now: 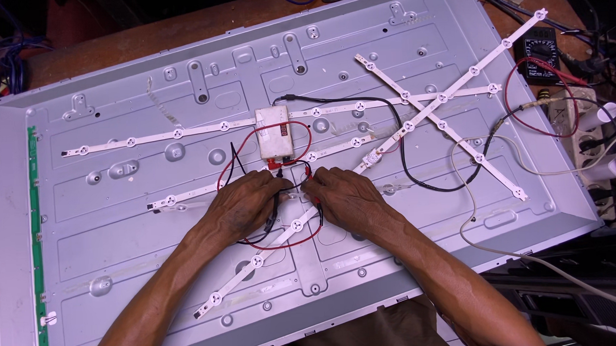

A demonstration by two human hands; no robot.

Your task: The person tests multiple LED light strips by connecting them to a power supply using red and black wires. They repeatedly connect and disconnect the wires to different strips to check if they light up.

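a big grey metal panel [118,220] covers the wooden bench [146,39].
white led strips [256,261] criss-cross it; left hand [244,204] and right hand [346,199] pinch red and black probe leads [302,187] onto a strip, below a small white tester box [274,134].

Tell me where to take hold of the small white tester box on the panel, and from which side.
Grip the white tester box by its two long side walls, coming straight down from above. It lies flat on the metal back panel, so only its sides give the fingers purchase. Stay clear of its near end, where the red and black leads plug in, and its far corner, where a black cable leaves.
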